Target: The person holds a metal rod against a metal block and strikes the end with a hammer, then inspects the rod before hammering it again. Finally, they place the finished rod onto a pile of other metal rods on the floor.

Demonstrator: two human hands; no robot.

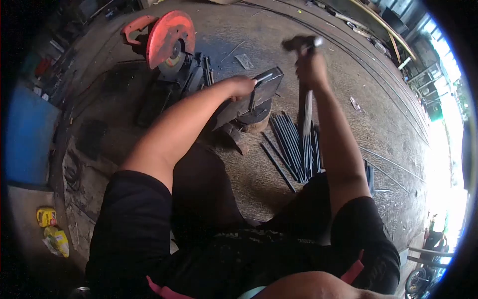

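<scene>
My left hand (242, 87) is closed around a short metal rod (264, 78), whose end lies against a dark steel plate (269, 89). The plate sits tilted on a round wooden stump (258, 127). Raised to the right of the plate, my right hand (312, 67) grips a hammer (301, 43), slightly blurred, close below its head. The hammer's handle (306, 117) extends down past my fist. On the ground beneath it lies a bundle of dark metal rods (289, 144), partly hidden by the handle and my right forearm.
A red cut-off saw (172, 40) stands left of the stump. Long thin bars (378, 65) run along the floor at right. A blue panel (31, 134) and yellow packets (56, 239) are at far left. A clear plastic piece (244, 61) lies beyond the plate.
</scene>
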